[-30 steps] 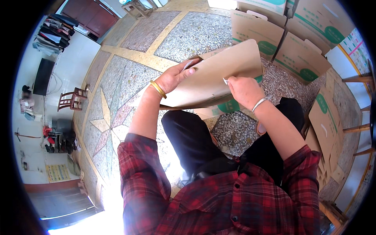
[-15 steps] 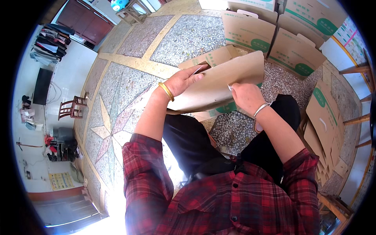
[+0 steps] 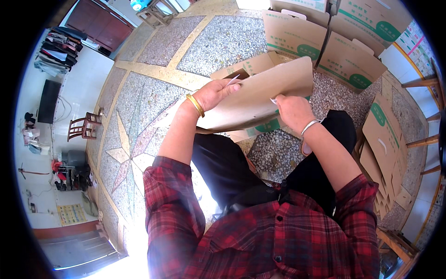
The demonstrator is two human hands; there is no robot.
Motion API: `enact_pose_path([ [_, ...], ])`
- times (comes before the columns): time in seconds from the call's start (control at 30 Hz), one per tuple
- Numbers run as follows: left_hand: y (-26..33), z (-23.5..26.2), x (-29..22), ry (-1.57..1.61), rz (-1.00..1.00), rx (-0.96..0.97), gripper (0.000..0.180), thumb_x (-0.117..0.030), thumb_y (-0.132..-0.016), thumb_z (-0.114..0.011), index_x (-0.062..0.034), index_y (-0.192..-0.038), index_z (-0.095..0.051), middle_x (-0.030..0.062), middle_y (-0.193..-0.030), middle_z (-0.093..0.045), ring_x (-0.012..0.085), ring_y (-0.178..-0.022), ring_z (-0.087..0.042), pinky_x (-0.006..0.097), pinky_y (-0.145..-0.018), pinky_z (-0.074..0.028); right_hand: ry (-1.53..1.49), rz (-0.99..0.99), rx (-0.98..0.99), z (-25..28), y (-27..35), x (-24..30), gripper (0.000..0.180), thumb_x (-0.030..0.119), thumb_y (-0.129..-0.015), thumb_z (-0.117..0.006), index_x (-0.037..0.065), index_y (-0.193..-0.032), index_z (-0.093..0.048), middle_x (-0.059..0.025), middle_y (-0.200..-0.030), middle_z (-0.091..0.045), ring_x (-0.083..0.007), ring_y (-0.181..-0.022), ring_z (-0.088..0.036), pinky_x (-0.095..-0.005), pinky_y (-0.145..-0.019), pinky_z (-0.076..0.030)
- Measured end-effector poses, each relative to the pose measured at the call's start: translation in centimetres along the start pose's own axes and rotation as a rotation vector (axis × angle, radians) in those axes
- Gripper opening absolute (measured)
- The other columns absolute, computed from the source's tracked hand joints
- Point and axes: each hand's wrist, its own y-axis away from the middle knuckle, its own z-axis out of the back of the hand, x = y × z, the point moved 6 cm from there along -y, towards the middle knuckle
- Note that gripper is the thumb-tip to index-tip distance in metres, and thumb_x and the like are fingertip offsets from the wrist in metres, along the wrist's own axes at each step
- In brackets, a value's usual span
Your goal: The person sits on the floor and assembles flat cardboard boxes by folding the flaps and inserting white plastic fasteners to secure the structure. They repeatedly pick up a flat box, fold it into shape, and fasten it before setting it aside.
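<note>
A brown cardboard box (image 3: 260, 95) with green print is tilted over my lap, its plain panel towards me. My left hand (image 3: 214, 96), with a gold bangle, is closed at the panel's upper left edge. A thin white strip (image 3: 233, 80) sticks up beside its thumb; how the hidden fingers hold it, I cannot tell. On the panel's right part, my right hand (image 3: 293, 111), wearing a silver bangle, pinches a small white tip (image 3: 273, 101). Whether both white bits are one piece is not visible.
Open cardboard boxes (image 3: 297, 39) stand in rows at the far right. Flattened cardboard sheets (image 3: 383, 149) lean in a stack on the right, near wooden legs (image 3: 423, 141). A small wooden chair (image 3: 84, 127) is at the left. Patterned stone floor (image 3: 216, 44) lies beyond the box.
The box has tipped slightly upward. Beside my left thumb the white strip now stands higher above the panel's edge. My right hand has shifted slightly upward, still pinching.
</note>
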Motion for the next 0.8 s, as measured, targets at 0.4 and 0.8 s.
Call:
enact_pose_path([
  [0.4, 0.1, -0.1, 0.4, 0.013, 0.082, -0.044, 0.049, -0.046, -0.088, -0.049, -0.0025, -0.108, -0.059, 0.0034, -0.090, -0.060, 0.0104, -0.085, -0.051, 0.026, -0.079, -0.042, -0.079, -0.093, -0.193, -2.5, -0.8, 1.3, 0.017, 0.017, -0.083, -0.046, 0.003, -0.078, -0.055, -0.0165, -0.063, -0.060, -0.0349, -0.060, -0.060, -0.0439, -0.057, -0.048],
  [0.8, -0.1, -2.0, 0.8, 0.018, 0.091, -0.049, 0.051, -0.047, -0.087, -0.051, -0.0006, -0.106, -0.060, 0.0077, -0.090, -0.064, 0.0109, -0.085, -0.053, 0.028, -0.079, -0.043, -0.079, -0.221, -0.159, -2.3, -0.1, -1.4, 0.023, 0.020, -0.087, -0.044, 0.001, -0.077, -0.054, -0.0194, -0.065, -0.060, -0.0364, -0.061, -0.060, -0.0455, -0.058, -0.048],
])
